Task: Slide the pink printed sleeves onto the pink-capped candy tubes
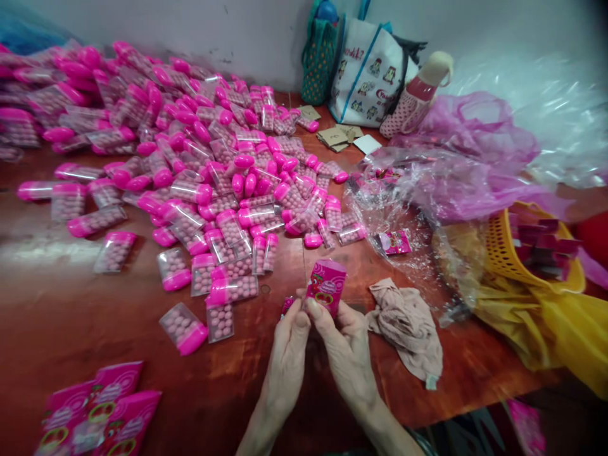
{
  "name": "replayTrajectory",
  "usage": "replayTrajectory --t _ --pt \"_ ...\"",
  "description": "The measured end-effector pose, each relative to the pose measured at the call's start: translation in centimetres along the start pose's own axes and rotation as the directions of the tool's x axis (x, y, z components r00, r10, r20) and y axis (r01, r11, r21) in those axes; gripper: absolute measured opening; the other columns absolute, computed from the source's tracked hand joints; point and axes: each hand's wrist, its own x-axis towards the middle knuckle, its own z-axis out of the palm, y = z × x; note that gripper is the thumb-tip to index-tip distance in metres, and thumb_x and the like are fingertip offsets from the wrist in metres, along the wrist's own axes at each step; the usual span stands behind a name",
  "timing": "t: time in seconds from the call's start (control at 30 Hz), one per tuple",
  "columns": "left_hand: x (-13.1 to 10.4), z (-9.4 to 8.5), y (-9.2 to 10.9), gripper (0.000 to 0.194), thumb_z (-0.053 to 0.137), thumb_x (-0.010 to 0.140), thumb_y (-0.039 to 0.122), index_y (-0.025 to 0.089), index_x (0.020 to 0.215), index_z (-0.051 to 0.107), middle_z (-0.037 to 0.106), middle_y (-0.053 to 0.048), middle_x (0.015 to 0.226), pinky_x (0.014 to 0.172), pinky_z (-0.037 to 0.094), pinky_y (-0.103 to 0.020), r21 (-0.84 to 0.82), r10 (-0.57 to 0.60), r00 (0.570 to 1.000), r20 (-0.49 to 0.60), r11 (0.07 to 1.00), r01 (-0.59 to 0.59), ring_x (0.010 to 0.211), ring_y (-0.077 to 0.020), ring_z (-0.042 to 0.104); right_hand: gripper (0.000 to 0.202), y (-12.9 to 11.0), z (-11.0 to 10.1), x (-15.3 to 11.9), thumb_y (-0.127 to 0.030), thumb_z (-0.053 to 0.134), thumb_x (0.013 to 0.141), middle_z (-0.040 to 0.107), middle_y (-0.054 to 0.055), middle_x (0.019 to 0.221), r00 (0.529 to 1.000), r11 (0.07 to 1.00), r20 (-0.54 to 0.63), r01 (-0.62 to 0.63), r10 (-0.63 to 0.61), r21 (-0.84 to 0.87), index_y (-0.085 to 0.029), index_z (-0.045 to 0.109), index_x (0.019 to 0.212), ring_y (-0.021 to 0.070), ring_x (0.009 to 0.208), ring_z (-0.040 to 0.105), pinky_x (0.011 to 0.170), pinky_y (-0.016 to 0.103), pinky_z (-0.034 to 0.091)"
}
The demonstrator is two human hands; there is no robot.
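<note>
Upright in my right hand [344,348] is a small pink printed packet [327,286], with the thumb on its front and the fingers behind its right side. My left hand [289,348] is closed beside the packet's lower left; a piece of pink printed wrapper [287,305] shows at its fingertips, and whether the hand grips it is unclear. Beyond the hands lies a big heap of clear boxes [232,288] with pink caps and pale pink balls inside. Several pink printed packets [126,421] lie overlapping at the lower left of the wooden table [204,392].
A beige cloth [408,329] lies right of my hands. Further right are clear plastic wrap [418,259], a yellow basket [508,247] of pink pieces and yellow fabric [532,316]. A white bag [365,76] and a bottle [427,82] stand at the back.
</note>
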Motion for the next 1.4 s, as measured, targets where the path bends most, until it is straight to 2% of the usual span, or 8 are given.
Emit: replayTrajectory --t 0.13,0.27,0.4,0.6,0.87,1.0,1.23,1.4 --pt "0.3 -1.5 1.2 0.03 0.059 0.078 0.044 0.017 0.089 0.065 0.062 -0.003 0.076 0.064 0.047 -0.022 0.198 0.214 0.976 -0.028 0.959 -0.204 0.068 -0.0141 0.056 0.025 -1.5 -1.0 0.5 -0.038 0.056 0.084 0.058 -0.002 0.067 0.982 0.992 0.19 0.01 0.014 -0.124 -0.016 0.063 0.077 0.0105 0.061 0.051 0.055 0.019 0.043" --pt "0.3 -0.8 2.2 0.021 0.066 0.075 0.036 0.015 0.075 0.062 0.053 0.004 0.053 0.04 0.039 -0.017 -0.072 0.005 0.997 0.073 0.997 0.001 0.041 -0.007 0.044 0.028 -1.8 -1.7 0.5 -0.043 0.054 0.085 0.056 -0.002 0.071 0.884 0.99 0.453 -0.136 0.11 0.024 -0.016 0.062 0.091 0.01 0.059 0.053 0.056 0.021 0.046" --pt "0.5 1.0 3.3 0.019 0.067 0.074 0.031 0.014 0.075 0.06 0.058 0.002 0.056 0.039 0.041 -0.018 -0.254 -0.059 0.998 0.009 0.965 0.06 0.041 -0.008 0.049 0.025 -1.5 -2.5 0.0 -0.038 0.058 0.084 0.058 0.0 0.077 0.855 0.98 0.509 -0.17 0.097 0.098 -0.016 0.057 0.095 0.0095 0.061 0.053 0.055 0.02 0.043" --pt "0.4 2.5 3.8 0.016 0.072 0.069 0.025 0.013 0.072 0.062 0.063 0.0 0.059 0.049 0.048 -0.021 -0.261 -0.014 0.998 -0.055 0.965 -0.001 0.052 -0.0118 0.059 0.024 -1.4 -2.7 -2.0 -0.036 0.042 0.092 0.055 0.0 0.07 0.966 0.976 0.244 0.127 -0.081 -0.179 -0.018 0.057 0.087 0.0122 0.064 0.051 0.057 0.021 0.041" --pt "-1.1 3.5 3.5 0.021 0.079 0.061 0.023 0.014 0.075 0.066 0.067 -0.001 0.064 0.056 0.051 -0.023 -0.261 -0.043 0.991 -0.126 0.965 0.009 0.057 -0.0131 0.062 0.024 -0.2 -3.0 -3.2 -0.023 0.039 0.092 0.067 0.006 0.091 0.924 0.846 0.133 0.383 -0.36 -0.371 -0.021 0.053 0.111 0.0172 0.079 0.063 0.07 0.023 0.047" --pt "-0.4 3.3 4.2 0.021 0.076 0.064 0.027 0.014 0.077 0.067 0.069 -0.005 0.072 0.054 0.052 -0.025 -0.267 -0.01 0.999 -0.05 0.964 -0.004 0.059 -0.0157 0.063 0.022 -0.3 -2.4 -3.3 -0.023 0.039 0.092 0.067 0.005 0.087 0.928 0.85 0.141 0.372 -0.344 -0.372 -0.021 0.056 0.106 0.0178 0.076 0.064 0.068 0.024 0.049" --pt "-0.4 3.5 4.1 0.015 0.07 0.071 0.027 0.015 0.079 0.069 0.07 -0.007 0.078 0.054 0.051 -0.024 -0.182 0.005 1.0 0.016 0.983 -0.002 0.064 -0.017 0.064 0.036 1.3 -1.2 -4.6 -0.032 0.044 0.091 0.065 0.012 0.105 0.93 0.876 -0.046 0.326 -0.364 -0.357 -0.022 0.047 0.125 0.0239 0.094 0.062 0.081 0.034 0.049" --pt "-1.4 3.2 3.9 0.016 0.064 0.077 0.029 0.014 0.078 0.07 0.069 -0.008 0.079 0.058 0.05 -0.023 -0.111 0.034 0.998 0.047 0.993 -0.029 0.069 -0.0173 0.062 0.03 1.1 -1.2 -4.7 -0.029 0.043 0.091 0.068 0.009 0.097 0.955 0.9 0.005 0.282 -0.298 -0.333 -0.022 0.054 0.118 0.0229 0.084 0.063 0.072 0.031 0.05"
